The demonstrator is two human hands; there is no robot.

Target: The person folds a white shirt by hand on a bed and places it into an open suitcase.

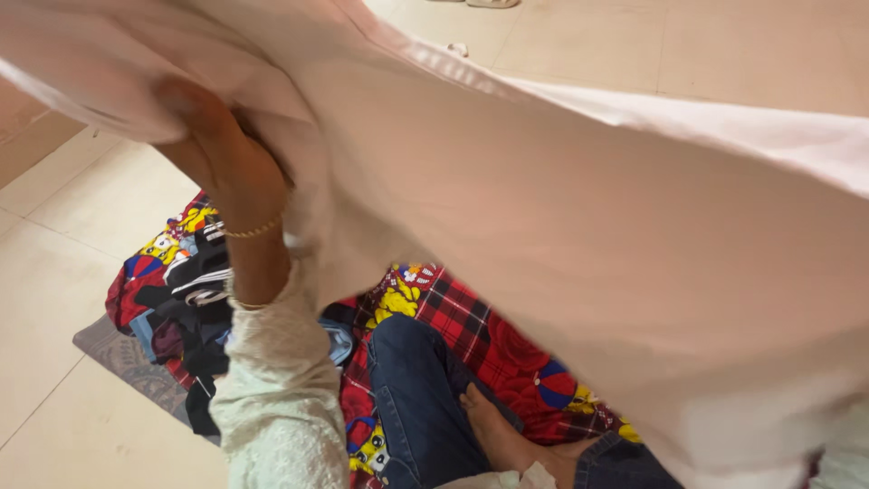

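Head view: looks down past a raised cloth to the floor and the person's own legs
Left hand: the left hand (213, 149) is lifted high at upper left; its fingers (186, 100) are clenched on a bunched fold of the white garment (579, 244); a thin gold bangle (253, 230) circles the wrist, and a pale embroidered sleeve (276, 389) covers the forearm below it
Right hand: out of sight; the cloth runs off the right edge of the picture, so whether it grips anything cannot be told
White garment: a large pale, faintly pinkish cloth held up in the air and stretched from the upper left corner across to the right edge; a stitched hem shows along its upper border; it fills most of the picture and hides much of what lies beneath
Blanket: a bright red plaid blanket (466, 321) with yellow and blue cartoon prints lies spread on the floor under the garment
Clothes pile: a heap of dark and striped clothes (190, 299) rests on the left part of the blanket, just beside the raised forearm
Legs: dark blue jeans (416, 389) and a bare foot (502, 435) rest on the blanket at the bottom centre
Floor: pale beige tiles (54, 299); a grey mat (127, 358) pokes out from under the blanket's left edge; a light sandal (493, 3) lies at the far top edge
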